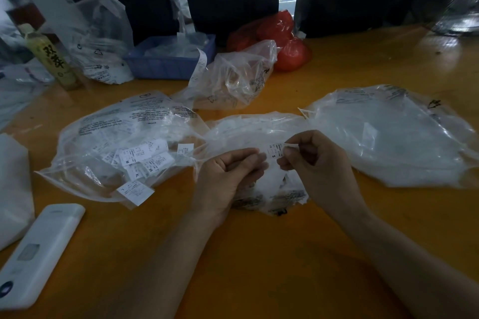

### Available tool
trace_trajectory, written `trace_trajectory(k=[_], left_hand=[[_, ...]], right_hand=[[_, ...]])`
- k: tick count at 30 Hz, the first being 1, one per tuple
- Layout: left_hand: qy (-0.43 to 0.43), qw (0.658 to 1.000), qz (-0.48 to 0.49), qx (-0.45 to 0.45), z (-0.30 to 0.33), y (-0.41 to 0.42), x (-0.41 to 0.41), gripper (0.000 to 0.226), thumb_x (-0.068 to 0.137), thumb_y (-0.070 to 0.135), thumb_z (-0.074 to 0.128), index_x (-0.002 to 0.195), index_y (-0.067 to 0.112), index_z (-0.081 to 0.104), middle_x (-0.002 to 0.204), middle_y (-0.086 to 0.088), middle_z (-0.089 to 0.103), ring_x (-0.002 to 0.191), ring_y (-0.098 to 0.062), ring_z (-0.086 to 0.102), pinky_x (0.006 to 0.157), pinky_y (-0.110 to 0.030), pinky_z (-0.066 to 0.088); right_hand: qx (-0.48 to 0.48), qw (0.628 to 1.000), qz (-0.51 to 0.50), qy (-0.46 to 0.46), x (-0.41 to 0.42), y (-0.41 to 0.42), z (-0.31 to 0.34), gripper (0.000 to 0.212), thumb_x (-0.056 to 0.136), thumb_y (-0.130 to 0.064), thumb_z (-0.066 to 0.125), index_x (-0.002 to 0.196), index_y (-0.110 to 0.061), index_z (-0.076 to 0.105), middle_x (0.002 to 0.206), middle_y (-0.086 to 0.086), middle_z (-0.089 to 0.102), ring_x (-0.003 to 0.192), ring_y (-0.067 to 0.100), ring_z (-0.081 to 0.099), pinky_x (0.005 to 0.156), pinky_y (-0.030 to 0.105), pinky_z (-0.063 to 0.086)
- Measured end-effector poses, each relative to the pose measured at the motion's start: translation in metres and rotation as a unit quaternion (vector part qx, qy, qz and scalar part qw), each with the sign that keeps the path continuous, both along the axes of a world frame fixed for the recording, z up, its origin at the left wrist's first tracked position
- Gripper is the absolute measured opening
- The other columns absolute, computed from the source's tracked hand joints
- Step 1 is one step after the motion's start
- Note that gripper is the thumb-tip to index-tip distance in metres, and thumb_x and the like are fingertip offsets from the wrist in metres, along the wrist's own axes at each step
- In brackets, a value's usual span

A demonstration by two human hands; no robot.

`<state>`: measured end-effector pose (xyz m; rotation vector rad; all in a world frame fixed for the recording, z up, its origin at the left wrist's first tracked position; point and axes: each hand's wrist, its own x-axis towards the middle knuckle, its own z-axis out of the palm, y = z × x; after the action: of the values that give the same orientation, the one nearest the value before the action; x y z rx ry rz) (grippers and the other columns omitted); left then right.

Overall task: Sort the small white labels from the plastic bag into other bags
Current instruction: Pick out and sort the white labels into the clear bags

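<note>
While both hands meet over the orange table point(259, 254):
Left bag point(124, 142): clear, loose labels inside.
Left hand point(228, 176): fingers curled, touching the label point(275, 152).
Right hand point(313, 163): pinches that label, marked S, above the middle bag point(259, 129).
Right bag point(394, 134): flat.

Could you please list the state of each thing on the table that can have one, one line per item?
Left hand: fingers curled, pinching the label.
Right hand: pinching the label's upper corner.
S label: held above the middle bag.
Middle bag: crumpled, beneath the hands.
Left bag: lying flat, labels inside.
Right bag: lying flat.
L label: at the left bag's near edge.
Blue tray: upright, holding plastic.
</note>
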<state>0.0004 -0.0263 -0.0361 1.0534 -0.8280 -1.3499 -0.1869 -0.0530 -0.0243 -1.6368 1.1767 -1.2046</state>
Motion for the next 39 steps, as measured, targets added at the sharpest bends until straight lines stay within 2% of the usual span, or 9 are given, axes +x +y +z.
trace_trajectory(k=[6,9,13,17,20,23,26,33,39], left_hand=[[-0.035,0.998,0.044,0.008,0.0,0.0,0.002,0.019,0.076,0.026,0.082,0.094,0.024,0.086,0.095,-0.013,0.082,0.082,-0.021,0.08,0.07,-0.023,0.062],[-0.097,0.994,0.056,-0.008,-0.001,0.001,0.002,0.018,0.079,0.031,0.083,0.096,0.029,0.086,0.092,-0.007,0.082,0.075,-0.019,0.08,0.064,-0.026,0.063],[-0.166,0.984,0.05,-0.039,-0.005,0.003,0.0,0.011,0.09,0.024,0.082,0.096,0.033,0.085,0.094,0.001,0.083,0.081,-0.016,0.08,0.063,-0.025,0.063],[-0.16,0.984,0.07,-0.028,-0.004,0.002,0.0,0.011,0.087,0.028,0.083,0.096,0.034,0.085,0.094,0.001,0.083,0.077,-0.018,0.079,0.06,-0.026,0.063],[-0.129,0.989,0.076,-0.013,-0.005,0.001,0.002,0.019,0.077,0.038,0.084,0.095,0.034,0.085,0.095,0.0,0.083,0.078,-0.02,0.08,0.059,-0.027,0.064],[-0.139,0.988,0.067,-0.009,-0.007,-0.001,0.003,0.025,0.076,0.043,0.084,0.099,0.035,0.084,0.099,0.002,0.082,0.081,-0.022,0.08,0.064,-0.034,0.066],[-0.156,0.986,0.062,-0.013,-0.008,-0.001,0.002,0.027,0.077,0.046,0.084,0.101,0.035,0.084,0.106,0.006,0.082,0.079,-0.024,0.08,0.068,-0.04,0.068],[-0.126,0.991,0.016,-0.034,-0.007,0.001,0.002,0.026,0.084,0.036,0.083,0.11,0.032,0.081,0.098,-0.006,0.082,0.088,-0.023,0.08,0.07,-0.026,0.063],[-0.169,0.983,0.05,-0.06,-0.009,-0.001,0.004,0.021,0.086,0.026,0.083,0.107,0.027,0.077,0.086,-0.005,0.081,0.076,-0.02,0.079,0.067,-0.022,0.06]], right_hand=[[-0.001,0.994,0.009,0.105,0.001,0.001,-0.002,0.012,0.099,-0.025,0.067,0.1,-0.036,0.061,0.084,-0.018,0.072,0.079,-0.005,0.07,0.071,0.022,0.06],[-0.013,0.99,0.013,0.137,0.002,0.002,-0.002,0.007,0.099,-0.029,0.066,0.105,-0.033,0.066,0.084,-0.018,0.072,0.08,-0.002,0.069,0.073,0.028,0.062],[-0.024,0.983,0.025,0.181,0.003,0.001,-0.005,0.015,0.099,-0.033,0.065,0.11,-0.027,0.072,0.084,-0.016,0.071,0.077,0.004,0.069,0.071,0.032,0.061],[-0.006,0.994,-0.002,0.113,0.003,0.001,-0.007,0.022,0.096,-0.037,0.068,0.117,-0.037,0.062,0.085,-0.017,0.072,0.079,-0.003,0.069,0.069,0.018,0.058],[-0.017,0.994,-0.008,0.104,0.004,0.002,-0.007,0.008,0.096,-0.031,0.069,0.102,-0.035,0.065,0.085,-0.017,0.072,0.079,-0.003,0.07,0.072,0.021,0.059],[-0.032,0.991,0.015,0.131,0.008,0.005,-0.006,0.011,0.096,-0.031,0.069,0.106,-0.029,0.071,0.092,-0.018,0.072,0.084,0.0,0.07,0.078,0.027,0.06],[-0.041,0.989,0.026,0.138,0.01,0.008,-0.006,0.017,0.092,-0.033,0.072,0.108,-0.028,0.073,0.093,-0.019,0.072,0.086,-0.002,0.068,0.079,0.023,0.059],[-0.046,0.994,-0.005,0.1,0.005,0.004,-0.007,0.008,0.095,-0.023,0.071,0.103,-0.026,0.072,0.091,-0.018,0.071,0.084,0.001,0.068,0.075,0.02,0.057],[-0.029,0.997,0.014,0.071,0.005,0.004,-0.008,0.005,0.094,-0.03,0.072,0.095,-0.033,0.068,0.086,-0.021,0.068,0.075,0.005,0.066,0.063,0.019,0.053]])
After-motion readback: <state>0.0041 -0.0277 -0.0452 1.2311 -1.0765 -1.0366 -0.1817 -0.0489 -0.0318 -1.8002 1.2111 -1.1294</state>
